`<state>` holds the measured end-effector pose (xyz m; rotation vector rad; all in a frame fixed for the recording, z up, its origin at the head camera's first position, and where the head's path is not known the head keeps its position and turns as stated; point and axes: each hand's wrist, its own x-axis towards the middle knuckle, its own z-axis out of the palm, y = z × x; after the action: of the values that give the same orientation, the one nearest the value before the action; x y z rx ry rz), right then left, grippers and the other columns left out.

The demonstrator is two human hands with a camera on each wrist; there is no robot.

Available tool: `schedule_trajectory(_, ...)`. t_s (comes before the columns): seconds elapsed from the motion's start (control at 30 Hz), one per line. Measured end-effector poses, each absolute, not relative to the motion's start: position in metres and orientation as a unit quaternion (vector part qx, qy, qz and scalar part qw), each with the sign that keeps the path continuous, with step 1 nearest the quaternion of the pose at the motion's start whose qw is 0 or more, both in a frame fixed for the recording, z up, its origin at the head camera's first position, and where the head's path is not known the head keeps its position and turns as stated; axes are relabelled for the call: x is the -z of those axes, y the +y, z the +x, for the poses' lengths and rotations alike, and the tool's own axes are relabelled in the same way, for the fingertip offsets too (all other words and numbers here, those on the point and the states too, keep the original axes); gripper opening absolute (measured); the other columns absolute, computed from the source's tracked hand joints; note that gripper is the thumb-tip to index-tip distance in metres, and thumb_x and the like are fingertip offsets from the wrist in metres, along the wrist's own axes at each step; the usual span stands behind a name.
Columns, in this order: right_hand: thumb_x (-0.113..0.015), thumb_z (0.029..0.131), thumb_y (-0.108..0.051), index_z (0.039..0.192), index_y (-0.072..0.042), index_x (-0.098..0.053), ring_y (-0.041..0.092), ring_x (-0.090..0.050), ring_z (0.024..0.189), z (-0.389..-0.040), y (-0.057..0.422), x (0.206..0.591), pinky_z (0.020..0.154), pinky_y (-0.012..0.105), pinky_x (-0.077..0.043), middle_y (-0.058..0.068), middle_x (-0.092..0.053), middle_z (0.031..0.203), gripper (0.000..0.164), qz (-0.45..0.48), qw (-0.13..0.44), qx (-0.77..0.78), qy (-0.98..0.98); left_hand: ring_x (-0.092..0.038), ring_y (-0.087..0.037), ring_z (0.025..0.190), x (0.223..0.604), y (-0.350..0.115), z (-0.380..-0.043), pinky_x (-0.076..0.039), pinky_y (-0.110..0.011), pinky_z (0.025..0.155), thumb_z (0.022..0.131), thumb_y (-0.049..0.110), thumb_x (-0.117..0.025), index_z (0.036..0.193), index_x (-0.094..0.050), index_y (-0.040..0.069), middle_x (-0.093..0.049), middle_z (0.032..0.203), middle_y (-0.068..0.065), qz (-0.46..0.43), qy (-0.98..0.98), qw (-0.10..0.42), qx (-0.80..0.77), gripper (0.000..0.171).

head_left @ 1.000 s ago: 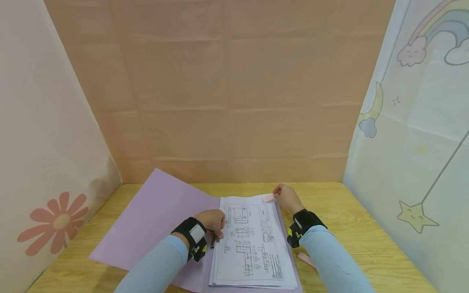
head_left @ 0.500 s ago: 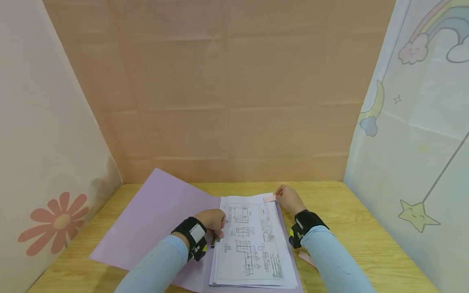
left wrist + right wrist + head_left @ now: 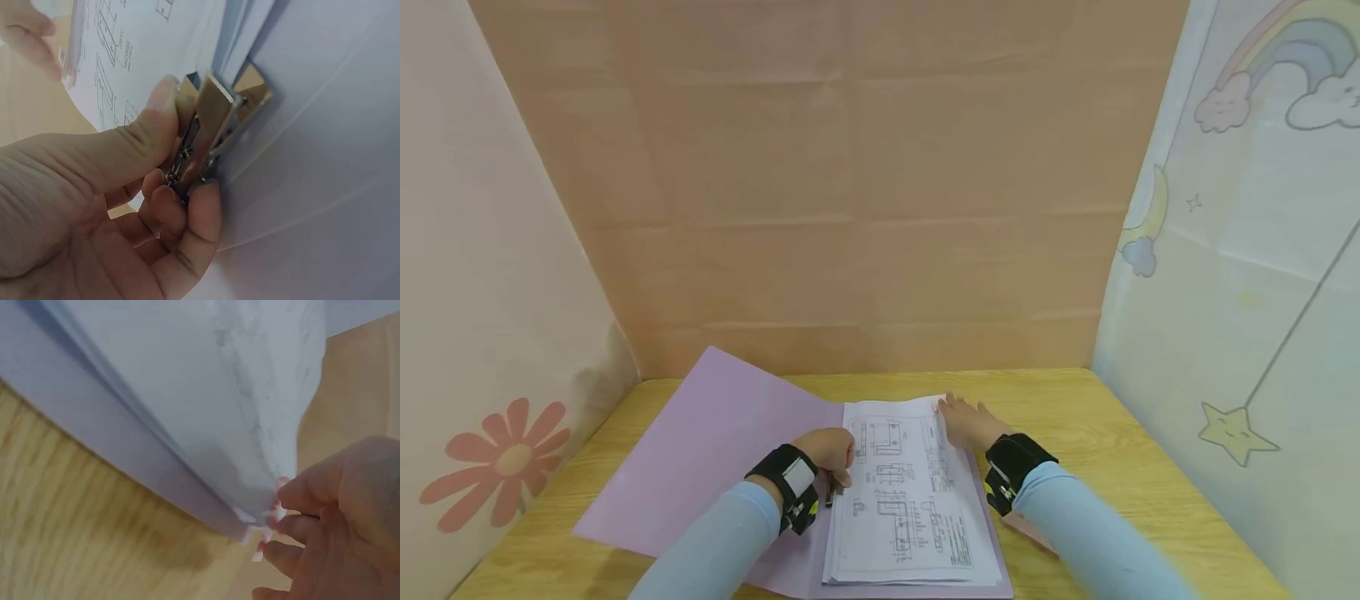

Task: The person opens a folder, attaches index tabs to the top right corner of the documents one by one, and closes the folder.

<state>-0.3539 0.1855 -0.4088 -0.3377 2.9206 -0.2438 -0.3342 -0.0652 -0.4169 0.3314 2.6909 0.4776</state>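
An open purple folder (image 3: 715, 450) lies on the table, with a stack of technical drawings (image 3: 902, 508) on its right side. At the spine, my left hand (image 3: 827, 450) grips the metal spring clip (image 3: 209, 119) of the folder, thumb on one side and curled fingers below. Edges of the sheets run into the clip in the left wrist view. My right hand (image 3: 973, 423) is at the far right corner of the sheets. There, in the right wrist view, its thumb and fingertips pinch a pink paper strip (image 3: 261, 550) at the corner, partly hidden by the fingers.
Another pink strip (image 3: 1028, 530) lies on the wooden table (image 3: 1120, 500) right of the folder, partly under the right forearm. Brown paper (image 3: 857, 208) covers the wall behind. Patterned white sheets (image 3: 1247, 250) flank the table.
My right hand has shifted left onto the corner of the sheets, now covering most of the pink strip there. The left hand keeps its hold on the clip. The head view has turned slightly.
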Motion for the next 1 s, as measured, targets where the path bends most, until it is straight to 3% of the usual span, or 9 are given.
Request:
schedule_trajectory(0.2, -0.036, 0.103, -0.01, 0.15, -0.002, -0.029, 0.04, -0.015, 0.147, -0.355, 0.192, 0.424, 0.114, 0.062, -0.009, 0.023, -0.022, 0.157, 0.048, -0.109, 0.153, 0.097, 0.977, -0.054, -0.017, 0.058, 0.421, -0.063, -0.333, -0.041, -0.026, 0.051, 0.074, 0.004, -0.081, 0.071, -0.054, 0.006, -0.056, 0.068, -0.004, 0.118, 0.957, 0.195, -0.183, 0.027)
schedule_trajectory(0.43, -0.037, 0.104, -0.01, 0.151, -0.004, -0.028, 0.037, -0.013, 0.148, -0.354, 0.193, 0.422, 0.115, 0.06, -0.009, 0.02, -0.02, 0.159, 0.049, -0.103, 0.157, 0.101, 0.977, -0.056, -0.017, 0.061, 0.415, -0.06, -0.333, -0.043, -0.026, 0.053, 0.075, 0.005, -0.081, 0.07, -0.054, 0.006, -0.057, 0.068, -0.004, 0.114, 0.957, 0.202, -0.175, 0.027)
schedule_trajectory(0.57, -0.038, 0.104, -0.013, 0.151, -0.005, -0.028, 0.036, -0.014, 0.148, -0.353, 0.192, 0.42, 0.116, 0.057, -0.011, 0.018, -0.02, 0.159, 0.049, -0.09, 0.157, 0.092, 0.979, -0.06, -0.017, 0.064, 0.404, -0.051, -0.332, -0.047, -0.027, 0.062, 0.076, 0.01, -0.081, 0.072, -0.062, 0.005, -0.064, 0.068, -0.004, 0.102, 0.967, 0.209, -0.102, 0.02)
schedule_trajectory(0.7, -0.04, 0.104, -0.017, 0.151, -0.005, -0.027, 0.036, -0.016, 0.147, -0.352, 0.191, 0.421, 0.116, 0.056, -0.013, 0.017, -0.02, 0.159, 0.051, -0.073, 0.162, 0.088, 0.98, -0.056, -0.016, 0.071, 0.383, -0.029, -0.332, -0.047, -0.029, 0.073, 0.08, 0.024, -0.079, 0.086, -0.07, 0.006, -0.064, 0.075, -0.002, 0.114, 0.975, 0.188, 0.025, 0.021)
schedule_trajectory(0.83, -0.04, 0.105, -0.023, 0.152, -0.005, -0.026, 0.041, -0.021, 0.145, -0.349, 0.193, 0.424, 0.114, 0.058, -0.02, 0.017, -0.021, 0.159, 0.052, -0.037, 0.167, 0.122, 0.978, -0.054, -0.017, 0.071, 0.371, 0.002, -0.343, -0.046, -0.03, 0.07, 0.085, 0.031, -0.074, 0.093, -0.072, 0.008, -0.063, 0.079, -0.001, 0.167, 0.979, 0.115, 0.011, 0.024)
schedule_trajectory(0.93, -0.034, 0.106, -0.034, 0.151, -0.007, -0.029, 0.044, -0.032, 0.138, -0.348, 0.194, 0.426, 0.109, 0.058, -0.029, 0.021, -0.027, 0.156, 0.053, 0.012, 0.173, 0.175, 0.969, -0.062, -0.016, 0.083, 0.382, 0.028, -0.353, -0.051, -0.029, 0.075, 0.092, 0.028, -0.065, 0.107, -0.069, 0.01, -0.067, 0.097, -0.001, 0.23, 0.973, 0.007, -0.007, 0.024)
schedule_trajectory(1.0, -0.029, 0.106, -0.038, 0.15, -0.006, -0.031, 0.045, -0.037, 0.134, -0.349, 0.194, 0.426, 0.107, 0.058, -0.032, 0.024, -0.031, 0.152, 0.055, 0.026, 0.18, 0.194, 0.964, -0.063, -0.017, 0.099, 0.395, 0.043, -0.357, -0.052, -0.031, 0.084, 0.096, 0.027, -0.058, 0.12, -0.063, 0.013, -0.065, 0.117, -0.001, 0.256, 0.965, -0.058, 0.019, 0.029)
